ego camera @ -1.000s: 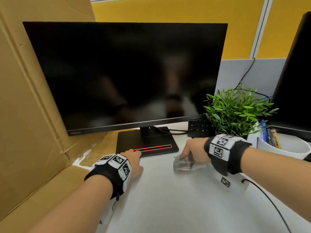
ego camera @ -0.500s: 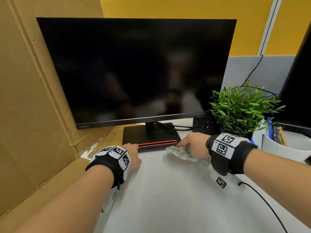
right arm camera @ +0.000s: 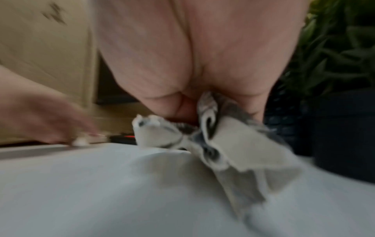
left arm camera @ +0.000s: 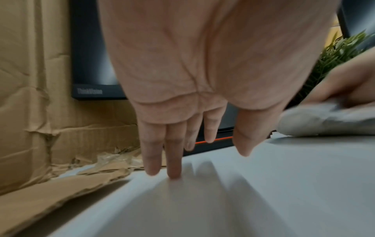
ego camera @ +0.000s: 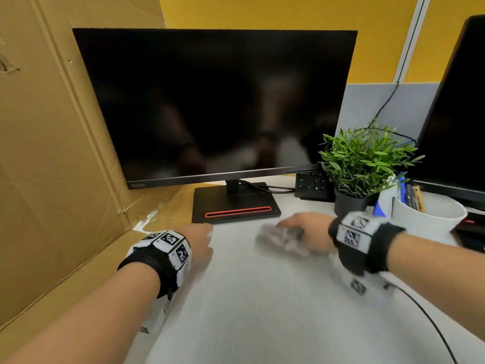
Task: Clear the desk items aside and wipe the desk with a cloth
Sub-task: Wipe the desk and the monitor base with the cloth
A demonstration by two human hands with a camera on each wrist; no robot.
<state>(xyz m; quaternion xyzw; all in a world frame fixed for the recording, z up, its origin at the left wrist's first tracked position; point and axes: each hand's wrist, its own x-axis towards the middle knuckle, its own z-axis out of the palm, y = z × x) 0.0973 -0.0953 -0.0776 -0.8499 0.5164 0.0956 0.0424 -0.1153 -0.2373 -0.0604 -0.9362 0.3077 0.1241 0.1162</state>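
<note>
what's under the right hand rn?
A crumpled grey-white cloth, pressed onto the white desk by the right hand; its edges stick out past the palm in the right wrist view. The fingers and the desk beneath the cloth are covered.

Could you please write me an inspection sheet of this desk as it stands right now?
Surface: white desk, bare in front of the monitor stand.
Job's things: crumpled grey cloth on the desk under the right hand.
Clutter: potted plant, white pen pot, black keypad.
Hands: right hand holds the cloth in its grip; left hand open, fingertips on the desk.
Cables: black cable across the desk at right; monitor cable behind the stand.
Surroundings: cardboard sheet at left, second monitor at right.
</note>
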